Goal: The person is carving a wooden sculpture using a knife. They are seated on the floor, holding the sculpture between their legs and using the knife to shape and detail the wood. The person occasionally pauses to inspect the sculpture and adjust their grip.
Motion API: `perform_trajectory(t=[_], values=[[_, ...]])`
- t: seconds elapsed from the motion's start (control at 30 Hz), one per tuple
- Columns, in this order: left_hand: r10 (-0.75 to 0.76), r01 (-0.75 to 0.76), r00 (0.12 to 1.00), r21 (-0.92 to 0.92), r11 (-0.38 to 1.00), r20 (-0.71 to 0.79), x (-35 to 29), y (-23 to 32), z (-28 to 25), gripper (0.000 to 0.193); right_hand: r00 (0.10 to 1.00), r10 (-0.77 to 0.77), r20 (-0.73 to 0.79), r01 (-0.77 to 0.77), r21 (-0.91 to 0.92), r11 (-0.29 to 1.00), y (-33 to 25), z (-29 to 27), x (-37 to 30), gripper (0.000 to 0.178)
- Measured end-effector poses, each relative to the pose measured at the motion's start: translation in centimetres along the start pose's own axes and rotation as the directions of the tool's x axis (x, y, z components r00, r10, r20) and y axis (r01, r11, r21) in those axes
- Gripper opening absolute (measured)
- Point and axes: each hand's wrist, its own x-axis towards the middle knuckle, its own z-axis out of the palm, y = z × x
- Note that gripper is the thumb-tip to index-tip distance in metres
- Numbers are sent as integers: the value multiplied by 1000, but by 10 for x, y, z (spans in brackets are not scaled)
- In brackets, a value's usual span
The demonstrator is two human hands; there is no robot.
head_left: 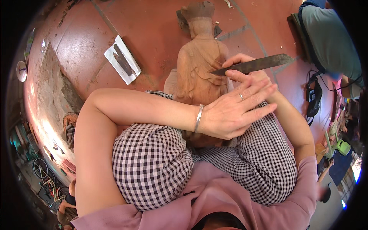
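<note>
Between my bent legs lies a carved reddish-brown wooden statue (pixel 199 57), its head pointing away from me and folds cut across its body. My right hand (pixel 261 74) pinches a dark flat blade (pixel 264 63) between thumb and fingers. The blade's narrow tip points left, over the statue's side; its broad end sticks out to the right. My left hand (pixel 230 113), with a bracelet at the wrist and a ring, reaches across from the left. Its fingers are stretched out and slightly spread, holding nothing. They overlap my right wrist; whether they press on it I cannot tell.
On the red tiled floor at the left, a white sheet (pixel 122 60) bears dark flat pieces. A round container (pixel 70 124) of tools stands farther left. A black pouch (pixel 314 97) with a cord is at the right. Bicycles (pixel 44 172) and people show along the rim.
</note>
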Motion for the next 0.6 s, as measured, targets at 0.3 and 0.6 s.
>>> perform_trajectory(t=[0.3, 0.6], values=[[-162, 173, 982, 116, 978, -96, 0, -19, 3, 79, 975, -222, -13, 219, -115, 969, 27, 10, 16, 32], [-173, 182, 980, 92, 979, -102, -1, -26, 8, 80, 974, -226, -4, 226, 17, 974, 32, 4, 18, 34]])
